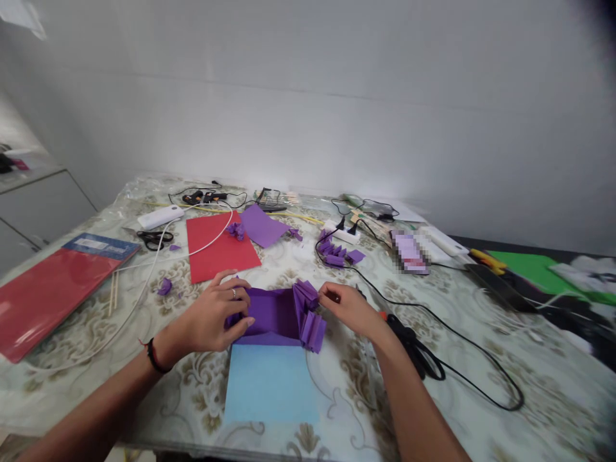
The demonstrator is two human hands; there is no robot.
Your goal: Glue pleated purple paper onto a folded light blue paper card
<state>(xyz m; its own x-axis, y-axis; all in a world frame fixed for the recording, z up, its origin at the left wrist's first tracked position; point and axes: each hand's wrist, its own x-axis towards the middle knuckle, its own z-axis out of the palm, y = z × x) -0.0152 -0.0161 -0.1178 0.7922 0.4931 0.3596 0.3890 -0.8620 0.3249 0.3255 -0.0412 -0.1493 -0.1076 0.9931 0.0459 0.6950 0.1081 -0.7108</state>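
A purple paper box with an open top lies in front of me, just behind a light blue paper sheet. My left hand is closed round the box's left end, thumb in front and fingers over the top. Pleated purple paper covers the box's right end in fan-like folds. At the outer edge of those folds, my right hand pinches with thumb and index finger. Its fingertips partly hide the edge, and my left hand covers the box's left end.
Behind the box lie red paper, a purple sheet and more folded purple strips. Scissors and a red paper pack are on the left. A power strip, phone and black cable occupy the right.
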